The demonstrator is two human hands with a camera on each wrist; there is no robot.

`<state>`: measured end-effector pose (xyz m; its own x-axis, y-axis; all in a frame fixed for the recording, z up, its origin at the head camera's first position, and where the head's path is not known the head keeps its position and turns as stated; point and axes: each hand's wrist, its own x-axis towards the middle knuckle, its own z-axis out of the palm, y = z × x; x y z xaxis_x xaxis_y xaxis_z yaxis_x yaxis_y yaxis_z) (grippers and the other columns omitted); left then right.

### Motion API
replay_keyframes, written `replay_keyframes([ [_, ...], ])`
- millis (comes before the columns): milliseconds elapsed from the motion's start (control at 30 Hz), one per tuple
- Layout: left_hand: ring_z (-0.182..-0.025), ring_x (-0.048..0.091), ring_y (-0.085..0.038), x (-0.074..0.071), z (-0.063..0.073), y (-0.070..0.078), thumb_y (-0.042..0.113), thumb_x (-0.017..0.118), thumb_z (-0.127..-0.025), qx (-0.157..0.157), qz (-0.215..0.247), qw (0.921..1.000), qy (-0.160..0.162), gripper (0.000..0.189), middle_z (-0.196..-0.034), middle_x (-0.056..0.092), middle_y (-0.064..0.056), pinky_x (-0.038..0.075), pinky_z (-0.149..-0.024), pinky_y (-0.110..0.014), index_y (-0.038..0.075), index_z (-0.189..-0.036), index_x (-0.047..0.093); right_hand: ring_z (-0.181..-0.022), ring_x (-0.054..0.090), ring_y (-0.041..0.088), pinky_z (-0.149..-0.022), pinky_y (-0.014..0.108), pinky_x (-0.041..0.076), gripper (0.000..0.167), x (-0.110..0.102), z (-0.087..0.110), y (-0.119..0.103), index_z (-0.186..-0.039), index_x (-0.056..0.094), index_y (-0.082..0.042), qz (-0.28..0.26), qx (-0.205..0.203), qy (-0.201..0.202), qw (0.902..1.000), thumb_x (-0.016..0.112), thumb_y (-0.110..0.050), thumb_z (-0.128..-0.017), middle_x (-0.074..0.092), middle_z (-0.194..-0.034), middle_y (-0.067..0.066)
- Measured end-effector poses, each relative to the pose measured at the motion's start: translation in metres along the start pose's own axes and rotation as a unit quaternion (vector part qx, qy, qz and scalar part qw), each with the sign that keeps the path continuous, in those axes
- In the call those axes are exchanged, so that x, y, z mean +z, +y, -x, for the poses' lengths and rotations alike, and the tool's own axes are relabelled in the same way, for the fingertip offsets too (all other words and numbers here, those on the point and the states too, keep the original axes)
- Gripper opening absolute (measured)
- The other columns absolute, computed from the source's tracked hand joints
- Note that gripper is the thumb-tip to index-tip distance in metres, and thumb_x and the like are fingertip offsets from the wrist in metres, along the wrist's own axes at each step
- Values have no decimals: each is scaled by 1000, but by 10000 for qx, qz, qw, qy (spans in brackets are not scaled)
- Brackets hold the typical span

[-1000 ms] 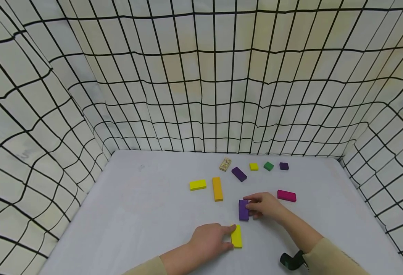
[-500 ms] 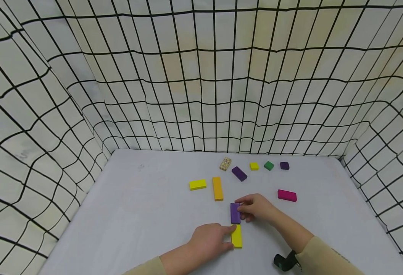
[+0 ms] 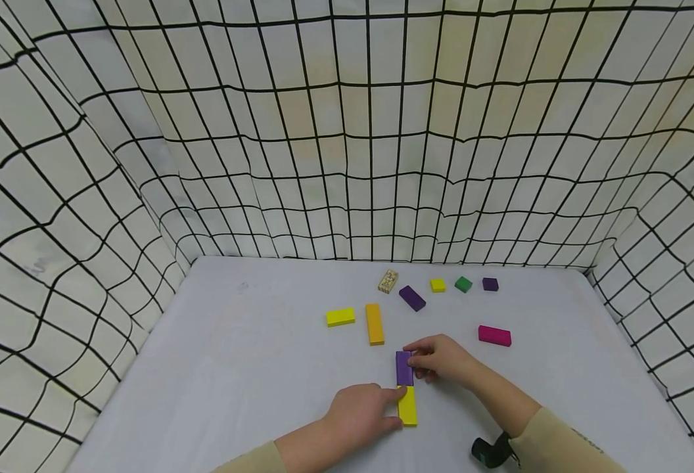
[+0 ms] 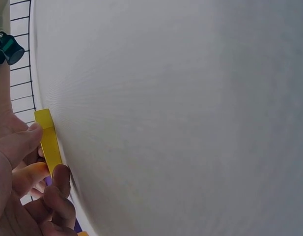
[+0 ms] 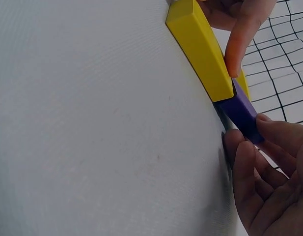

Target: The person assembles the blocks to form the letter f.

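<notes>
In the head view a yellow block (image 3: 409,408) lies lengthwise near the front of the white table. My left hand (image 3: 360,414) pinches it between index finger and thumb at its two ends. A purple block (image 3: 403,369) sits in line just beyond, its near end against the yellow one's far end. From the right side my right hand (image 3: 446,359) grips this purple block. The right wrist view shows the thumb and fingertips on the purple block (image 5: 243,114), meeting the end of the yellow block (image 5: 200,54). In the left wrist view, the left fingers partly cover the yellow block (image 4: 49,142).
Farther back lie a yellow block (image 3: 340,317), an orange block (image 3: 374,324), a dark purple block (image 3: 412,298), a patterned block (image 3: 388,282), small yellow (image 3: 438,286), green (image 3: 463,284) and purple (image 3: 490,284) pieces, and a magenta block (image 3: 494,336). Black-lined netting (image 3: 370,197) encloses the table.
My right hand has brought the purple block left and slightly nearer, up to the yellow block's end. My left hand has stayed on the yellow block.
</notes>
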<state>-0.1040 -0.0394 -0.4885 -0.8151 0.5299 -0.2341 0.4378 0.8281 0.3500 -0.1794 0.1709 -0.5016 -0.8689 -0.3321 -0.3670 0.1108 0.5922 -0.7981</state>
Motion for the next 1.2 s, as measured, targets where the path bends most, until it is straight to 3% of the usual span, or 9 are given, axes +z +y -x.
replay_keyframes([
  [433,-77,62,-5,0,1,0,46,75,-85,-14,78,10000,25,50,-91,71,11,52,-65,-28,36,-133,64,-60,52,16,-58,26,44,28,-2,0,-2,-118,74,-17,461,-138,-25,9988,72,-24,-91,60,-73,1],
  [733,-78,63,-5,1,0,-1,46,74,-86,12,115,9999,1,50,-94,73,9,53,-65,-29,36,-134,63,-61,51,16,-59,26,44,27,-2,0,-2,-117,74,-18,594,-69,66,9982,73,-22,-91,58,-74,2],
  [1200,-61,46,-7,2,1,-2,44,72,-88,-144,574,9980,-214,53,-69,53,12,43,-55,-25,37,-138,59,-65,54,17,-61,28,47,30,-1,-1,1,-121,72,-20,573,-160,68,9982,73,-22,-91,61,-79,0],
])
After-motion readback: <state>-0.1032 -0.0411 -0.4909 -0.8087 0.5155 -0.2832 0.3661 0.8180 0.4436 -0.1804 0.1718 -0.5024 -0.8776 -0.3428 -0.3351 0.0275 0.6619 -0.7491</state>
